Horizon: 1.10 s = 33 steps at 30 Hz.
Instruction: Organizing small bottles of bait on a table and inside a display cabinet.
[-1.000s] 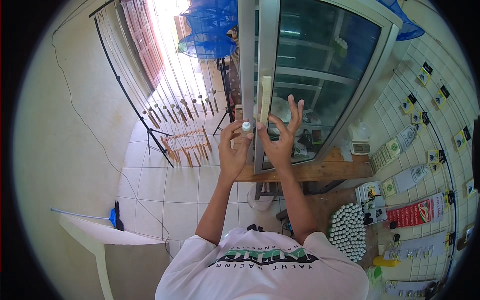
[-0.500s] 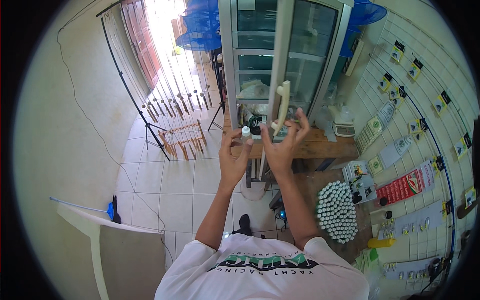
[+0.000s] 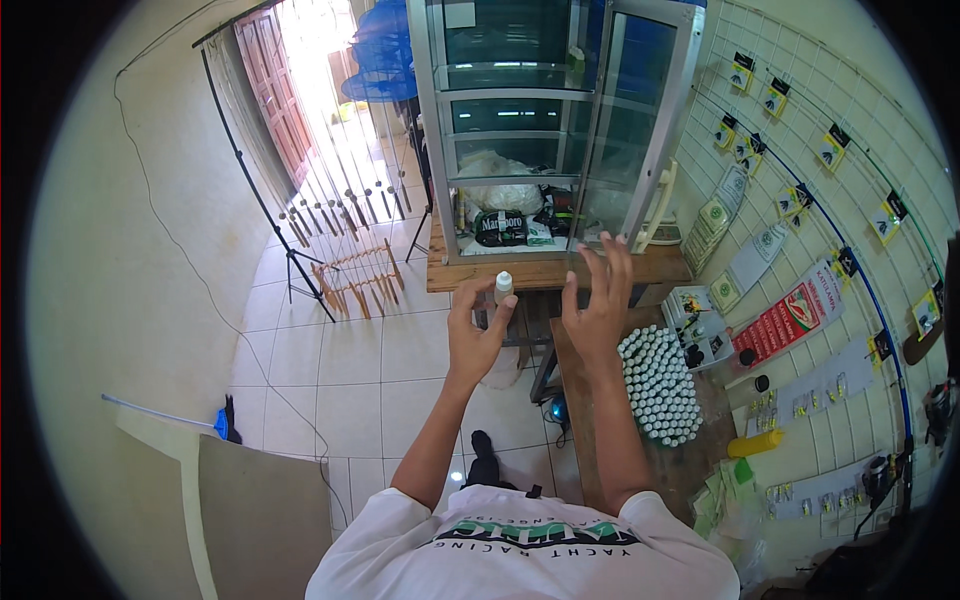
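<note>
My left hand [image 3: 477, 325] holds a small clear bottle [image 3: 503, 290] with a white cap, upright between thumb and fingers. My right hand [image 3: 597, 305] is raised beside it with fingers spread and nothing in them. Ahead stands a glass cabinet [image 3: 441, 130] with a metal frame, on a wooden bench. Its glass door [image 3: 640, 110] is swung out to the right, with a cream handle [image 3: 658, 205] beyond its edge. On the lowest shelf lie a dark green printed package [image 3: 500, 228] and clear plastic bags [image 3: 500, 185].
At my right, many white-capped bottles [image 3: 660, 385] stand packed on a low wooden table [image 3: 580, 440], beside a white box [image 3: 700, 325]. A wire wall grid [image 3: 780, 200] holds packets and cards. Hanging rods [image 3: 350, 205] and a black tripod stand [image 3: 290, 255] are at the left.
The cabinet door has swung further out to the right, uncovering the shelves. My right hand has come away from the handle and moved right. The bottle stays in my left hand.
</note>
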{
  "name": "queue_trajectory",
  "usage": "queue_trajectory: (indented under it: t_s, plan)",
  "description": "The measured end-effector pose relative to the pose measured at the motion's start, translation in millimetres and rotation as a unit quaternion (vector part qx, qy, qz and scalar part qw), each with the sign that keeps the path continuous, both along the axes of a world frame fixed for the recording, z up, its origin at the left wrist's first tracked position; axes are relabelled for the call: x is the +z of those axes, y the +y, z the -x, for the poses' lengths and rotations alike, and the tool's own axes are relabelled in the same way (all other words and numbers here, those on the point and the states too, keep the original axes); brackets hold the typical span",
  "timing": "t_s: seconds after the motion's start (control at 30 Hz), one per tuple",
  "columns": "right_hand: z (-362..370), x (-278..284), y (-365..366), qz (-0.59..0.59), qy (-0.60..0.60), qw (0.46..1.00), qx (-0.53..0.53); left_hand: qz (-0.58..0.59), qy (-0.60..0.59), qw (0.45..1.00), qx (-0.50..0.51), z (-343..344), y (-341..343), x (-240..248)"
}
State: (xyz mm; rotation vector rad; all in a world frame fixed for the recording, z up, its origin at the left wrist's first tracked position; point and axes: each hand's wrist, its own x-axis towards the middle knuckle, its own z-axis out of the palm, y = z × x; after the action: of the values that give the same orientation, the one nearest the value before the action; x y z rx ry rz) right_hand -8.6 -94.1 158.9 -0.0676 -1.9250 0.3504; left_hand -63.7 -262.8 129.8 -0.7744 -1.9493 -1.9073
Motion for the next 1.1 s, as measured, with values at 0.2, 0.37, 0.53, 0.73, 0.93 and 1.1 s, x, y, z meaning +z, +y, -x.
queue_trajectory:
  t_s: [0.2, 0.37, 0.53, 0.73, 0.93, 1.1]
  plan:
    - [-8.1, -0.3, 13.1, -0.026, -0.13, 0.991, 0.016, 0.013, -0.006, 1.0, 0.008, -6.2, -2.6, 2.8]
    - [-6.7, -2.3, 18.4, -0.019, -0.152, 0.988, 0.01, 0.012, 0.001, 1.0, 0.009, -4.9, -1.0, 6.8]
    - [-3.4, -3.5, 13.8, -0.016, -0.139, 0.99, 0.025, -0.001, 0.012, 1.0, 0.005, -1.3, -0.6, 12.9]
    - [-2.3, -0.1, 1.0, -0.005, -0.114, 0.991, 0.071, 0.028, 0.033, 0.999, 0.007, 7.4, 0.6, 13.0]
    - [4.0, 1.8, -9.6, 0.103, -0.096, 0.971, 0.195, -0.021, -0.002, 0.999, -0.041, 20.0, 16.1, 7.2]
    - [30.0, 7.0, -2.5, 0.136, -0.094, 0.955, 0.247, 0.009, -0.001, 0.998, -0.062, 43.8, 20.7, 9.7]
